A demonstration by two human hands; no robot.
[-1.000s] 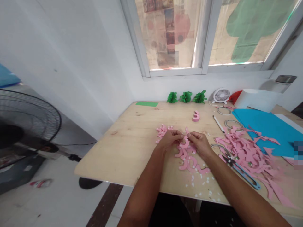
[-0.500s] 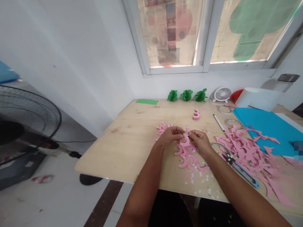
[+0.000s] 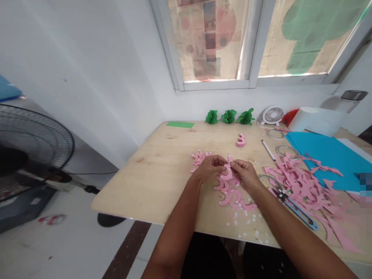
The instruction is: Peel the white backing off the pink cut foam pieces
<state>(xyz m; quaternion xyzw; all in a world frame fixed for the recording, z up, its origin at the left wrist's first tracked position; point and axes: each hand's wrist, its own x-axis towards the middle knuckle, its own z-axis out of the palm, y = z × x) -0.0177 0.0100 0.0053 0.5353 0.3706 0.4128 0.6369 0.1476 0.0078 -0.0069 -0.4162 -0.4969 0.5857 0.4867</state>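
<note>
Between both hands is a curved pink paper cutout [image 3: 226,173] with small white patches on it. My left hand [image 3: 211,167] pinches its left side, and my right hand [image 3: 243,170] pinches it from the right, with the fingertips close together. More curved pink paper pieces [image 3: 235,197] lie on the table just below the hands. A small heap of pink cutouts [image 3: 199,158] sits beyond my left hand, partly covered by it. Farther back lies a pink stack of cutouts [image 3: 241,140] shaped like a 3. Tiny white scraps [image 3: 236,219] are scattered near the table's front edge.
Scissors [image 3: 299,211] with blue handles lie right of my right forearm, beside a pile of pink paper scraps [image 3: 308,186]. Behind are a white pen [image 3: 268,150], tape rings [image 3: 275,134], blue sheets [image 3: 328,155], green paper shapes [image 3: 228,116] and a small fan [image 3: 272,115].
The fingertips have shifted very slightly on the pink cutout, whose upper end now sits at a slightly different angle. Everything else lies as before.
</note>
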